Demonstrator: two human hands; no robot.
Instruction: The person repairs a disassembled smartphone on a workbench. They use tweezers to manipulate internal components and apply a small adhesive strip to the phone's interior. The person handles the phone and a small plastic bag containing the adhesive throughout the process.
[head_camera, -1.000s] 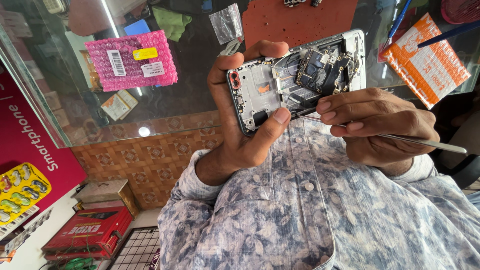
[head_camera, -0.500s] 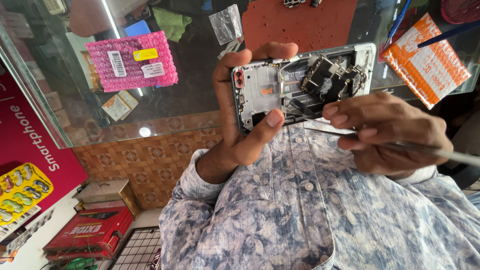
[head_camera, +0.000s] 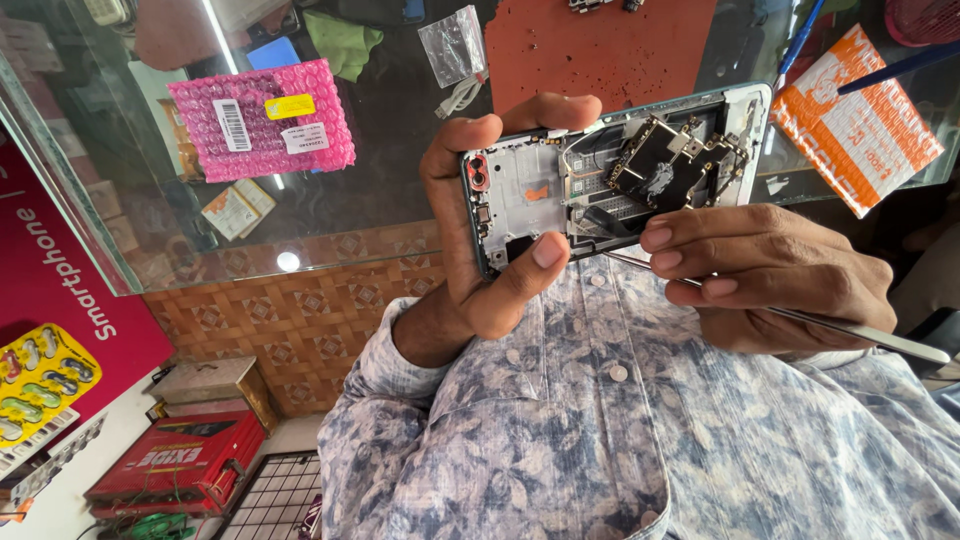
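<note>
My left hand (head_camera: 470, 265) grips an opened smartphone (head_camera: 520, 195) with its back cover off, thumb pressed on its lower edge and fingers wrapped over the top. A dark circuit board (head_camera: 665, 165) sits tilted and partly lifted out of the phone's right half. My right hand (head_camera: 785, 280) is just below that end, fingertips touching the phone's lower edge beside the board. It holds a thin metal tool (head_camera: 865, 335), whose handle sticks out to the right. The tool's tip is hidden behind the fingers.
A glass counter (head_camera: 120, 250) lies beyond the hands, bearing a pink bubble-wrap parcel (head_camera: 262, 120), a clear plastic bag (head_camera: 455, 45), a red work mat (head_camera: 600, 50), an orange packet (head_camera: 860, 135) and a blue pen (head_camera: 800, 40). A red box (head_camera: 180, 465) and a yellow blister pack (head_camera: 35, 385) sit at lower left.
The phone has shifted a little up and to the right in my left hand. My right hand has moved slightly right along the phone's lower edge, and the board looks more lifted.
</note>
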